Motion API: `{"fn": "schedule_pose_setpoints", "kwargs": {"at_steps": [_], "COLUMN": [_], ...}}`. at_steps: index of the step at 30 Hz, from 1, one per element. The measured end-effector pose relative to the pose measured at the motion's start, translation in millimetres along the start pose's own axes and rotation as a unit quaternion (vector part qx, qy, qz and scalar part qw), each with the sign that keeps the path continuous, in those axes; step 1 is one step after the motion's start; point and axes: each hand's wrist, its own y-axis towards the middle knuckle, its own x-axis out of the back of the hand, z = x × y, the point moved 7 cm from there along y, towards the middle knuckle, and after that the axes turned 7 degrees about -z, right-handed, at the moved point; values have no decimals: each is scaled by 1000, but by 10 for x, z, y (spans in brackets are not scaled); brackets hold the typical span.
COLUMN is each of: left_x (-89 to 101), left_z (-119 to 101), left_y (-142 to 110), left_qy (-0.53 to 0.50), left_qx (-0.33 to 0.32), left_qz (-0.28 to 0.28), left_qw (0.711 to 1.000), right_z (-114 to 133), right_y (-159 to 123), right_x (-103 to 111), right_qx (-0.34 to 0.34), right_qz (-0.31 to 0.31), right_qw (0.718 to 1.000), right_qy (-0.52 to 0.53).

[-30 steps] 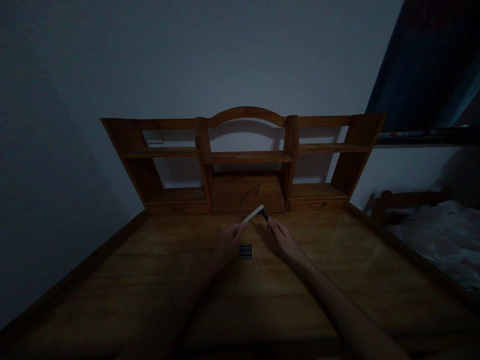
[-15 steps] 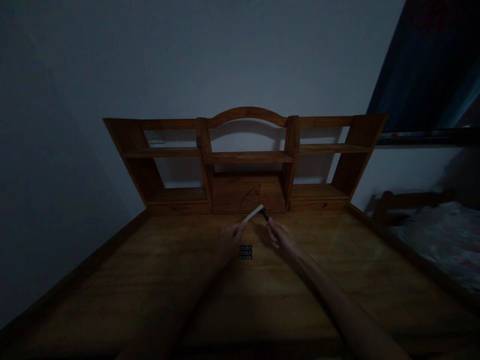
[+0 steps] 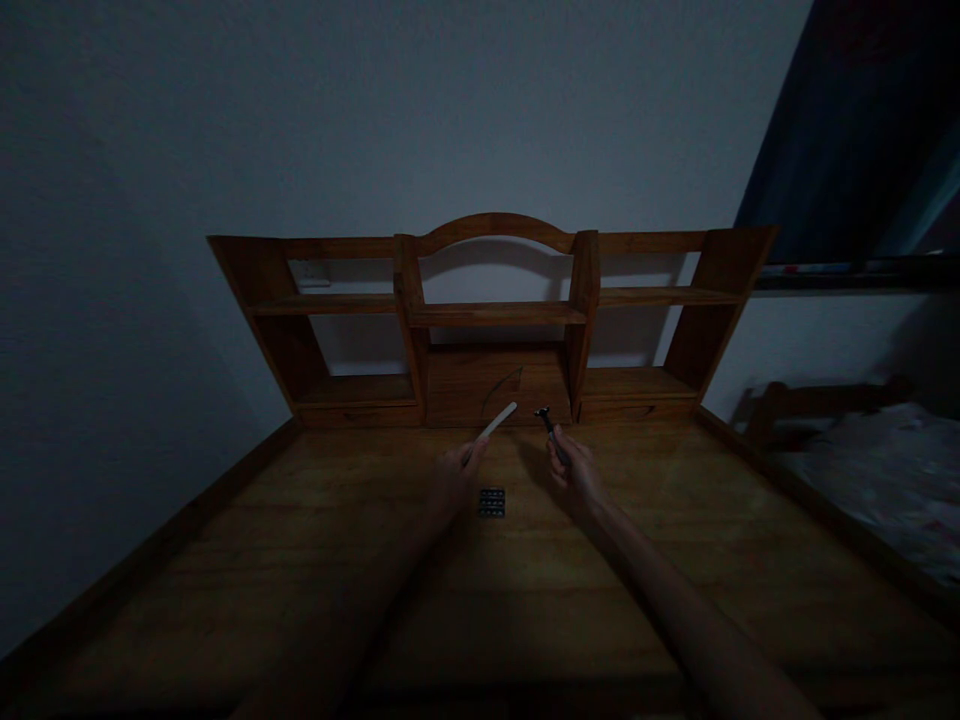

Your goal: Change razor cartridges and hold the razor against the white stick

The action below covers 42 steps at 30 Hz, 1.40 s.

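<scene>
In the head view my left hand (image 3: 456,474) is closed round the lower end of a pale, flat stick with a rounded tip (image 3: 499,420), which slants up to the right. My right hand (image 3: 572,466) grips the dark handle of a razor (image 3: 551,431), its small head pointing up and to the left. A gap separates the stick from the razor. Both are held above the wooden desk (image 3: 360,530). On the desk between my forearms lies a small black pack (image 3: 491,503) with rows of little shiny pieces; dim light hides what they are.
A wooden shelf unit (image 3: 498,315) stands along the back of the desk against the wall. Raised wooden edges run down both sides of the desk. Pale patterned bedding (image 3: 885,470) and a dark curtain (image 3: 847,130) are off to the right.
The razor has moved right, away from the stick's tip, and its head is now apart from it. The stick has shifted slightly left. The black pack stays in place.
</scene>
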Motion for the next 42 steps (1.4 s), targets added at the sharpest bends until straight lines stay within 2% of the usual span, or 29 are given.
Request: {"fn": "schedule_pose_setpoints", "kwargs": {"at_steps": [9,16,20,29,34,42], "left_x": [-71,-69,-71,-67,-68,-101], "left_z": [-68,-86,-92,-128,-127,-87], "left_y": [-57,-60,-62,-73,-82,-75], "left_qy": [-9,-7,-4,-12,-11,-14], "left_qx": [-3,-25,-22,-19,-17,-6], "left_qz": [27,40,41,47,48,58], "left_qw": [1000,999,999,999,999,998], "right_z": [-144,-160,-148,-152,-190,-216], "right_y": [19,-22,-31,-37,-8,-3], "right_x": [-78,-101,-91,-99,-56,-77], "right_qx": [-38,-40,-42,-42,-50,-57], "right_qz": [75,63,50,65,48,75], "right_qw": [996,997,998,997,997,995], "right_qy": [2,-22,-27,-27,-15,-11]}}
